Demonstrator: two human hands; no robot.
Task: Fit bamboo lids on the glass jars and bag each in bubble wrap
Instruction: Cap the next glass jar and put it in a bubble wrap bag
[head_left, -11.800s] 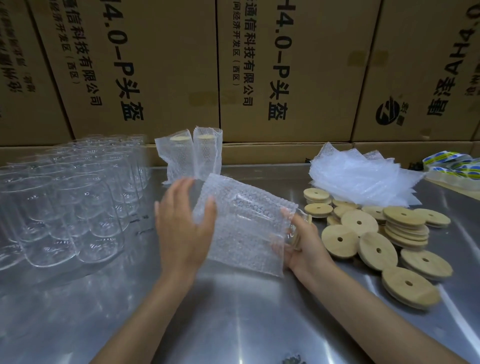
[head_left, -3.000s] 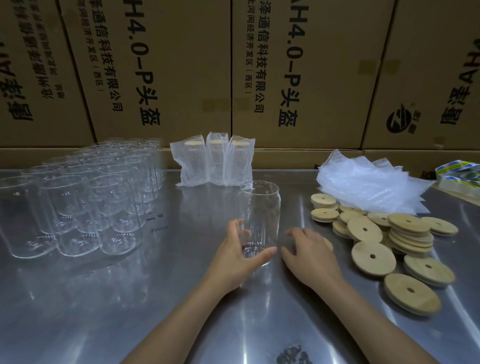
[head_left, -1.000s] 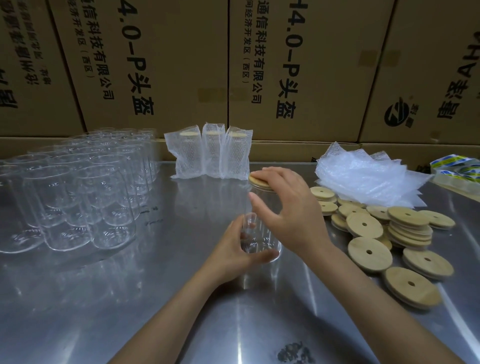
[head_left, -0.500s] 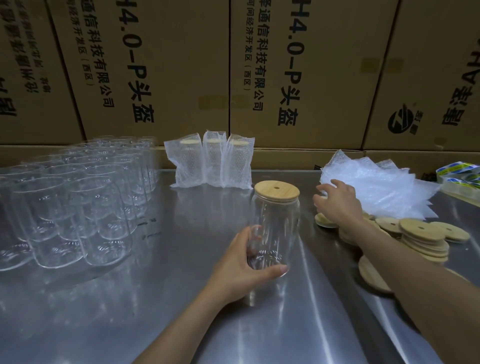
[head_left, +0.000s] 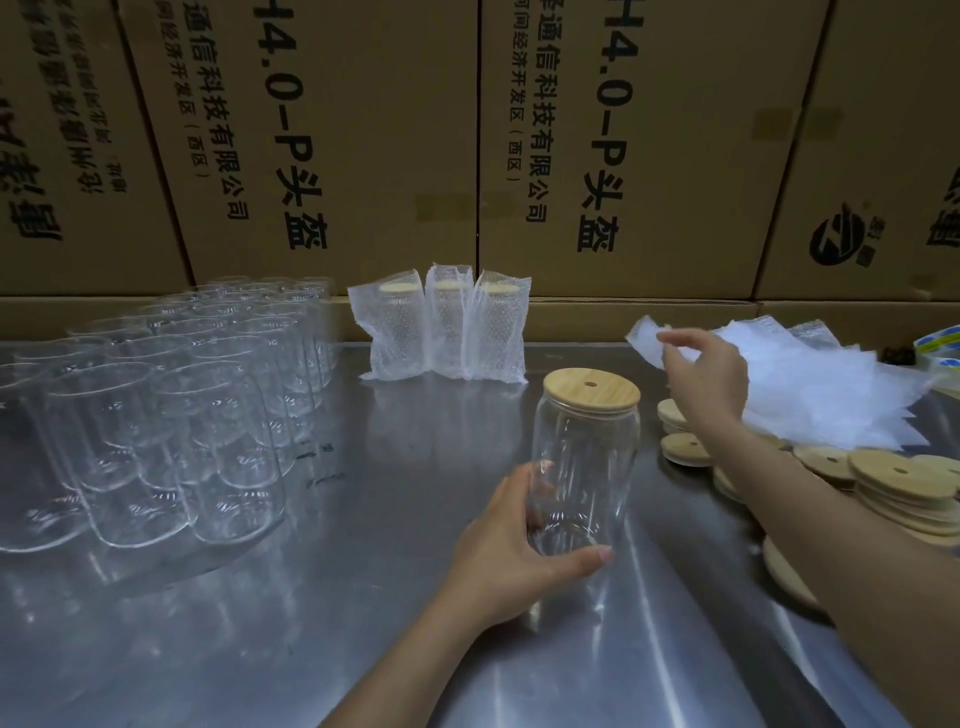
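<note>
- Clear glass fills the left side: many empty jars (head_left: 171, 415) stand close together in rows on the steel table (head_left: 363, 649), all without lids.
- Behind, near the middle, three wrapped jars (head_left: 441, 327) stand side by side, touching, in front of the cardboard boxes (head_left: 363, 130) with black printing.
- The left hand (head_left: 511, 551) is curled around the lower part of one glass jar (head_left: 584, 467), thumb in front and fingers behind. The jar stands upright on the table, near the centre.
- A bamboo lid (head_left: 591, 389) with a small hole sits flat on top of this jar.
- The right hand (head_left: 701, 379) is lifted over the table, to the right of the jar. Its fingertips pinch the corner of a bubble-wrap bag (head_left: 644, 338) at the left edge of the pile of bubble-wrap bags (head_left: 831, 395).
- Under the right forearm and beside it, loose bamboo lids (head_left: 904, 488) lie on the table, some in a stack.
- At the far right edge, rolls of tape (head_left: 937, 348) are partly visible.
</note>
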